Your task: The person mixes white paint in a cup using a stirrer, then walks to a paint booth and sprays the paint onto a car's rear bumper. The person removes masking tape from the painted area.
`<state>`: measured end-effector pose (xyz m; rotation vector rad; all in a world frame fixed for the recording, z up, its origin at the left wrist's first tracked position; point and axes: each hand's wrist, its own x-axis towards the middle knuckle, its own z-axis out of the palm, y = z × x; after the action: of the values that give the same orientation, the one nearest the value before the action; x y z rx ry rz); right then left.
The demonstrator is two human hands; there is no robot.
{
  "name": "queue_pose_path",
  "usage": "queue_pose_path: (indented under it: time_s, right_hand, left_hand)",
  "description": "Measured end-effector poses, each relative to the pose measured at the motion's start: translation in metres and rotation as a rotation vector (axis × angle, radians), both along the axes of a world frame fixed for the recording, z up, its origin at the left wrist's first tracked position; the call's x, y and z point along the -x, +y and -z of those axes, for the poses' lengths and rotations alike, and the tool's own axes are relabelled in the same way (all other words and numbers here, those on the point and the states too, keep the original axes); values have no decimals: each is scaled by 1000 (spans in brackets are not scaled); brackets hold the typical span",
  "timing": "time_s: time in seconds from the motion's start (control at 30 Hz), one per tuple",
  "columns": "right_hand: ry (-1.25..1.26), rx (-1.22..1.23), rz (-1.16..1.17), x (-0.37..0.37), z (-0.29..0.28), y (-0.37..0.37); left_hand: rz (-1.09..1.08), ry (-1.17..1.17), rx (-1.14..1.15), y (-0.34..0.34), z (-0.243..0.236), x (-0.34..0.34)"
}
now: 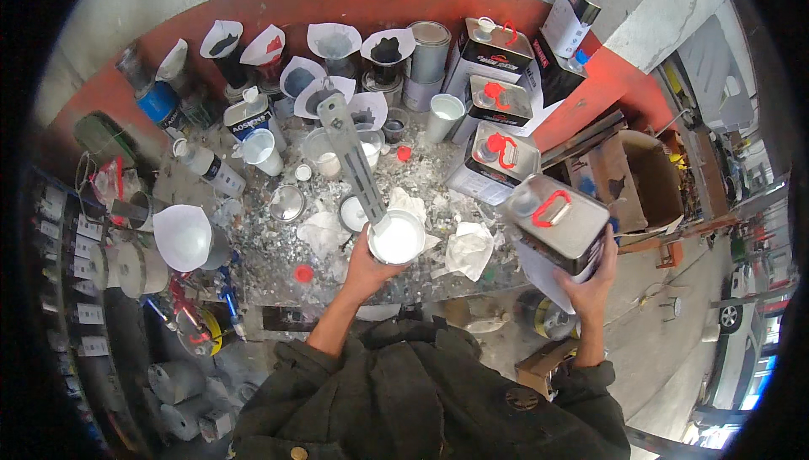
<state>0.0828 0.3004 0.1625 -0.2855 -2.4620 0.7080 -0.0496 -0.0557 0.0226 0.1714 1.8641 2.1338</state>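
My left hand [367, 264] is closed around a cup of white paint [398, 239] near the bench's front edge. A long flat metal mixing stick with slots [352, 158] stands tilted in the cup, its upper end pointing back and left. My right hand [590, 281] grips a rectangular metal can [581, 234] with a red handle on top, held upright off the bench's right front edge. The can's spout cannot be made out clearly. Beside the cup lie crumpled white wipes [468, 249] and an open round tin [354, 212].
Several more metal cans [494, 161] stand at the back right, next to a cardboard box [640, 178]. Paper-cone strainers [334, 40] sit on pots along the red wall. On the left are a bottle [211, 169], a strainer-topped cup [187, 237] and spray guns [187, 307].
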Motion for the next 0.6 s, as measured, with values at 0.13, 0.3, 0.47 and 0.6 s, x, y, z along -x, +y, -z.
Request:
queue_pose_path:
  time_s: [0.13,0.3,0.47,0.6]
  right_hand:
    - [-128,-188,-218,1,-33,-23]
    - [-190,-274,-347,15,-50,-47]
    - [-238,-419,-455,34,-72,-72]
    - [-231,-461,-517,43,-77,-82]
  left_hand:
    - [-2,28,-6,3,14,-3]
    - [15,16,-56,5,11,-5]
    - [6,127,-3,3,22,-2]
    - [-3,198,127,0,26,-4]
